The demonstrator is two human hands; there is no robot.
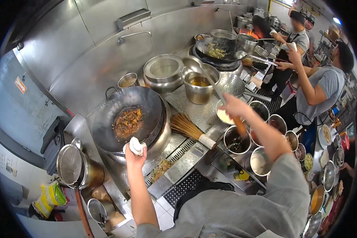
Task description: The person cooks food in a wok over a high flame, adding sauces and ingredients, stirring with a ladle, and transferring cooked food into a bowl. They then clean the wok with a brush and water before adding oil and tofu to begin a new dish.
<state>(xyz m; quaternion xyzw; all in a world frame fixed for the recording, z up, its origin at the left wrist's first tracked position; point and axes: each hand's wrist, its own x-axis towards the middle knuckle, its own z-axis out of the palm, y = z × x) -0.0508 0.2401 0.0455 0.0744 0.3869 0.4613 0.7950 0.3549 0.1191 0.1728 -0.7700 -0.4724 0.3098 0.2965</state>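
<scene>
My left hand (135,156) grips a folded white cloth (135,144) at the near rim of a black wok (144,115) on the burner, with glossy brown food (127,121) in it. My right hand (232,105) holds a long steel ladle (212,81) by its wooden handle (240,127). The ladle's bowl (192,64) is over the rim of a steel pot of oil (198,99). Beside the wok lie a bamboo brush (186,129) and several bowls of sauces (237,139).
Co-workers (321,79) stand at my right near a second wok (216,49). A perforated skimmer (230,83) and a large pot (156,81) sit behind the bowls. A strainer on a pot (71,164) is at the left. Bowls of ingredients (329,174) crowd the right side.
</scene>
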